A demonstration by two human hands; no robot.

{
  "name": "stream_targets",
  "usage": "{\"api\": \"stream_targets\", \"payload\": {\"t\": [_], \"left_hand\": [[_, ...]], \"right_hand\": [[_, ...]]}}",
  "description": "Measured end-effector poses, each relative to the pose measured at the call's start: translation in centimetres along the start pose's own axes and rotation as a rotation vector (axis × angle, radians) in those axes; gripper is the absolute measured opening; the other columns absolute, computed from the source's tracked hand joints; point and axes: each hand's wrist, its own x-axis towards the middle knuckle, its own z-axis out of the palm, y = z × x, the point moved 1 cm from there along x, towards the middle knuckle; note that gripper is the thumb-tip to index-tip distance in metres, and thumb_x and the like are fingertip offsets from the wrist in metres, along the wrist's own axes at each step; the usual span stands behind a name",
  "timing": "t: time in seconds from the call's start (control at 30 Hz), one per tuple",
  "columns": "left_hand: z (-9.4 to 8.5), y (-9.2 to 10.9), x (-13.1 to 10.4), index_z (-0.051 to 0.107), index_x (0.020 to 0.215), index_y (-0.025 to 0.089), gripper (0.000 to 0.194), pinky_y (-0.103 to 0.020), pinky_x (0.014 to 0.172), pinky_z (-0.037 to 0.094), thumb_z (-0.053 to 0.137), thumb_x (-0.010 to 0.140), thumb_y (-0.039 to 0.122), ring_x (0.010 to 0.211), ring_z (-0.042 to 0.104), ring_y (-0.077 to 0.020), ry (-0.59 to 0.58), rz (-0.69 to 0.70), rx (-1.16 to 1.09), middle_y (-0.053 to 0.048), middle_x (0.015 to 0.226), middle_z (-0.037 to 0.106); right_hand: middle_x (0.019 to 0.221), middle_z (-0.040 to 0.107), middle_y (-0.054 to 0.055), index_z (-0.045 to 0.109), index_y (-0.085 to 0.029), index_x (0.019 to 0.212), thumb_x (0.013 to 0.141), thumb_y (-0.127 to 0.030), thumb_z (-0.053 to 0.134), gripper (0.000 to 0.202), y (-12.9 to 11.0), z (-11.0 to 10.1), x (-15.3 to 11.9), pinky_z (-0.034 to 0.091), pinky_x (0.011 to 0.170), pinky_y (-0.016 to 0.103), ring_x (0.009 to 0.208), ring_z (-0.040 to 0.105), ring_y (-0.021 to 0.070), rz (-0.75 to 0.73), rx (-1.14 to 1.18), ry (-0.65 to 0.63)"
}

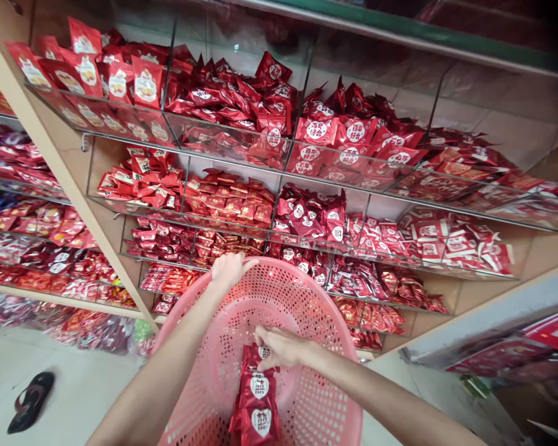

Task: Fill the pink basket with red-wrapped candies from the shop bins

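Observation:
A large pink perforated basket [328, 371] stands in front of the shelves. My left hand [232, 269] is at its far rim, by the lower shelves, with the thumb apart from the other fingers; part of the hand overlaps the rim. Inside the basket, my right hand [276, 348] has its thumb and fingers closed on a dark red packet at the top of a row. The other red packets [259, 385] in that row bear white hearts with dark characters and lie toward the near side of the basket.
Shelves with glass fronts [260, 158] hold many red packets in divided compartments beyond the basket. More filled shelves are at the left, beside a wooden upright [69, 173]. A dark sandal [31, 401] lies on the floor at the lower left.

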Motion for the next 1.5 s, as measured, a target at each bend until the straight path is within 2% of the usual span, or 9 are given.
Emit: {"api": "stream_targets", "payload": {"t": [0.37, 0.5, 0.6, 0.73, 0.87, 0.97, 1.1, 1.23, 1.5], "left_hand": [[0.2, -0.5, 0.3, 0.060, 0.099, 0.018, 0.079, -0.034, 0.070, 0.043, 0.005, 0.075, 0.069, 0.085, 0.060, -0.0266, -0.010, -0.002, 0.014, -0.014, 0.088, 0.065], [0.2, -0.8, 0.4, 0.060, 0.098, 0.018, 0.078, -0.035, 0.069, 0.043, 0.005, 0.076, 0.068, 0.085, 0.060, -0.0272, 0.007, -0.008, 0.014, -0.014, 0.087, 0.065], [0.3, -1.0, 0.4, 0.060, 0.098, 0.017, 0.077, -0.036, 0.070, 0.043, 0.007, 0.076, 0.068, 0.085, 0.060, -0.0280, 0.009, -0.012, 0.000, -0.015, 0.087, 0.065], [0.4, -1.3, 0.6, 0.060, 0.098, 0.018, 0.074, -0.036, 0.070, 0.043, 0.010, 0.077, 0.068, 0.086, 0.060, -0.0280, -0.010, -0.016, -0.022, -0.015, 0.089, 0.065], [0.4, -1.4, 0.9, 0.061, 0.098, 0.018, 0.073, -0.037, 0.071, 0.043, 0.010, 0.078, 0.067, 0.086, 0.061, -0.0277, -0.014, -0.015, -0.022, -0.016, 0.087, 0.065], [0.3, -1.3, 0.9, 0.060, 0.099, 0.018, 0.073, -0.037, 0.069, 0.043, 0.010, 0.078, 0.067, 0.084, 0.061, -0.0282, -0.002, -0.010, -0.020, -0.015, 0.086, 0.066], [0.2, -1.2, 0.9, 0.060, 0.100, 0.018, 0.073, -0.037, 0.069, 0.043, 0.011, 0.077, 0.067, 0.084, 0.061, -0.0287, 0.011, -0.007, -0.022, -0.015, 0.086, 0.066], [0.1, -1.1, 0.9, 0.060, 0.101, 0.018, 0.074, -0.037, 0.068, 0.043, 0.010, 0.077, 0.067, 0.084, 0.061, -0.0288, 0.006, -0.006, -0.017, -0.016, 0.086, 0.066], [0.3, -1.5, 0.8, 0.060, 0.098, 0.017, 0.077, -0.037, 0.068, 0.044, 0.008, 0.075, 0.070, 0.084, 0.061, -0.0289, 0.008, -0.014, -0.002, -0.015, 0.084, 0.066]], "right_hand": [[0.092, 0.054, 0.002, 0.043, -0.021, 0.097, 0.062, -0.048, 0.067, 0.050, -1.2, 1.2, 1.4, 0.038, 0.062, 0.025, 0.082, 0.051, 0.0178, -0.090, -0.066, 0.100], [0.093, 0.055, 0.004, 0.044, -0.020, 0.098, 0.064, -0.052, 0.064, 0.051, -2.0, 0.3, 1.3, 0.040, 0.062, 0.027, 0.080, 0.052, 0.0193, -0.096, -0.104, 0.089], [0.096, 0.056, 0.007, 0.045, -0.019, 0.099, 0.070, -0.056, 0.056, 0.048, -2.6, -2.8, 0.5, 0.041, 0.064, 0.030, 0.082, 0.053, 0.0218, -0.095, -0.129, 0.161], [0.100, 0.056, 0.006, 0.044, -0.021, 0.102, 0.081, -0.048, 0.046, 0.035, -2.6, -10.6, -1.6, 0.041, 0.072, 0.031, 0.087, 0.053, 0.0191, -0.075, -0.126, 0.460], [0.090, 0.057, 0.004, 0.046, -0.020, 0.099, 0.083, -0.033, 0.046, 0.021, -0.5, -18.6, -3.9, 0.040, 0.069, 0.028, 0.077, 0.053, 0.0153, 0.029, -0.174, 0.763], [0.093, 0.057, 0.005, 0.047, -0.018, 0.099, 0.078, -0.018, 0.047, 0.021, 2.1, -22.6, -4.7, 0.039, 0.073, 0.028, 0.080, 0.052, 0.0151, 0.029, -0.263, 0.792], [0.105, 0.055, 0.006, 0.047, -0.019, 0.105, 0.069, -0.008, 0.051, 0.038, 4.7, -25.0, -4.6, 0.038, 0.078, 0.029, 0.089, 0.050, 0.0165, 0.034, -0.353, 0.647], [0.098, 0.056, 0.004, 0.048, -0.021, 0.104, 0.067, -0.012, 0.057, 0.039, 5.2, -25.5, -3.6, 0.038, 0.075, 0.028, 0.089, 0.050, 0.0179, 0.098, -0.399, 0.562], [0.099, 0.057, 0.003, 0.046, -0.021, 0.099, 0.069, -0.020, 0.059, 0.033, 4.0, -26.2, -4.5, 0.038, 0.071, 0.027, 0.087, 0.052, 0.0176, 0.053, -0.375, 0.648]]}}
